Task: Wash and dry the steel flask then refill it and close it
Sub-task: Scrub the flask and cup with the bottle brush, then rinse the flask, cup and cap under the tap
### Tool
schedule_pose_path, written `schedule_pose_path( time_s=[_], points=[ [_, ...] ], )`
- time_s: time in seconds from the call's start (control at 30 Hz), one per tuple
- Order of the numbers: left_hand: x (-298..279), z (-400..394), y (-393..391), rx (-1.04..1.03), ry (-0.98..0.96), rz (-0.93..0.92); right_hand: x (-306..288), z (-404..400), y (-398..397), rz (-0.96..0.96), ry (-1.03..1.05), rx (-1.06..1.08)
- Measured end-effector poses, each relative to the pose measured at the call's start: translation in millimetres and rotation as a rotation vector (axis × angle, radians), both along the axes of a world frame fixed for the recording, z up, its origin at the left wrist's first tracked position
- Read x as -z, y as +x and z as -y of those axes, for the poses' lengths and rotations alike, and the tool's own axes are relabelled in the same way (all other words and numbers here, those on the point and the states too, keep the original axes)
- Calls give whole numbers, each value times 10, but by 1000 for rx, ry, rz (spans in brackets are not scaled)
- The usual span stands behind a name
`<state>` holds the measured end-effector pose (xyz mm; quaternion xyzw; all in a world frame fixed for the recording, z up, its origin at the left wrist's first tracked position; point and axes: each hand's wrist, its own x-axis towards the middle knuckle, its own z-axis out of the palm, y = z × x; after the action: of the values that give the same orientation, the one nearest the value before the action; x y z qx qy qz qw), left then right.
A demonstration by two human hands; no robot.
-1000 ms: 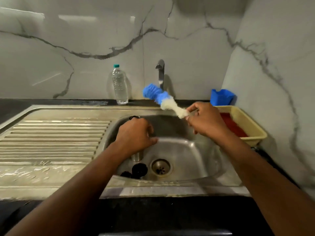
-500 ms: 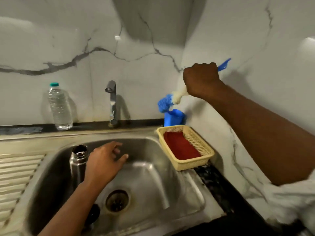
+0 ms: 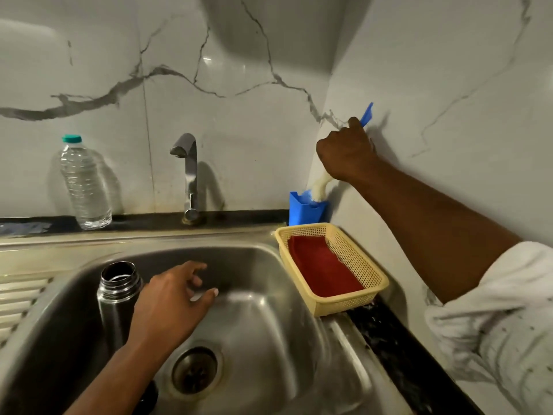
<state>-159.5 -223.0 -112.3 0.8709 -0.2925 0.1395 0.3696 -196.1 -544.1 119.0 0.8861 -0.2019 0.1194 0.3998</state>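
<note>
The steel flask [image 3: 118, 298] stands upright and uncapped in the left part of the sink basin [image 3: 269, 339]. My left hand [image 3: 173, 304] hovers just right of it with relaxed, spread fingers, holding nothing. My right hand [image 3: 347, 151] grips the blue handle of a bottle brush [image 3: 320, 187] near the corner of the walls. The brush's head sits inside a blue holder [image 3: 306, 209] on the back ledge. A dark round object, perhaps the flask's cap [image 3: 149, 396], lies at the sink bottom under my left forearm, mostly hidden.
A tap [image 3: 187, 175] rises behind the sink. A clear water bottle with a teal cap [image 3: 85, 184] stands on the back ledge at left. A yellow basket [image 3: 371, 280] holding a red cloth [image 3: 323, 271] sits right of the basin. The drain [image 3: 194, 369] is in the basin's middle.
My right hand carried the brush from over the sink to the right corner and lowered its head into the blue holder. My left hand let go of the flask and opened.
</note>
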Motion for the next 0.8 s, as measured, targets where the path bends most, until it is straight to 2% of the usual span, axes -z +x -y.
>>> schedule_pose_path(
  time_s=[0.2,0.37,0.47,0.57,0.67,0.73,0.8],
  points=[
    [44,32,7,21,14,-2,209,244,95,-115,-84,-60],
    [40,45,-12,30,14,-21,251,283,126,-112,-160,-148],
    [29,38,-13,16,8,-30,279,126,86,-37,-103,-213],
    [-6,47,-26,-6,3,-41,422,-338,-12,152,175,-294],
    [-98,47,-40,-36,-12,-27,734,-965,-140,359,677,-317],
    [-249,-9,-84,-80,-89,9,999,-1331,-133,345,892,-274],
    [-438,-38,-61,-134,-195,58,1300,-1616,-27,207,1011,-212]
  ],
)
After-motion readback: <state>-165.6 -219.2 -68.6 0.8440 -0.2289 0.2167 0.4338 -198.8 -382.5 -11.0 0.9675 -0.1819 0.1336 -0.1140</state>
